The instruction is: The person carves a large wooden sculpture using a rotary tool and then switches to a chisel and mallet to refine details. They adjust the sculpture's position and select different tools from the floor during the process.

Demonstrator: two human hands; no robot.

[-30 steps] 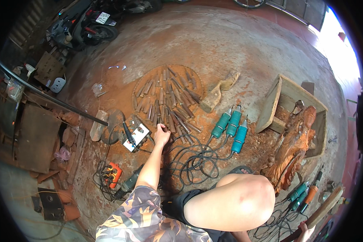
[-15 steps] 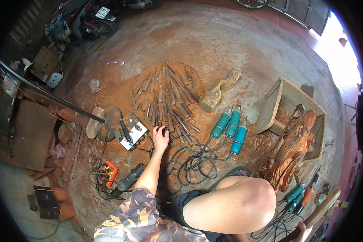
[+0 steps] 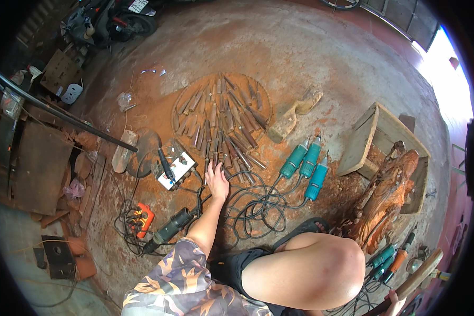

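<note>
My left hand (image 3: 217, 183) reaches down to the near edge of a spread of wood-handled carving chisels (image 3: 224, 113), its fingers stretched out and slightly apart among the nearest handles. Whether a fingertip presses on one handle is hard to make out. At the lower right, my right hand (image 3: 396, 304) is closed round the dark lower end of a long wooden mallet (image 3: 420, 274), tilted up to the right; most of that hand is cut off by the frame's edge. The chisels lie fanned over a round mat (image 3: 268, 100) covered in brown dust.
Teal power grinders (image 3: 294, 159) lie right of the chisels, their black cables (image 3: 255, 210) coiled near my foot. A carved wood figure (image 3: 387, 197) leans on a wooden box (image 3: 361, 137). Left are a white power strip (image 3: 176, 171), a dark grinder (image 3: 168, 231) and an orange extension block (image 3: 142, 220).
My left hand has shifted slightly right along the chisels' near edge, and its fingers look straighter. The view has tilted a little; my right hand still holds the mallet.
</note>
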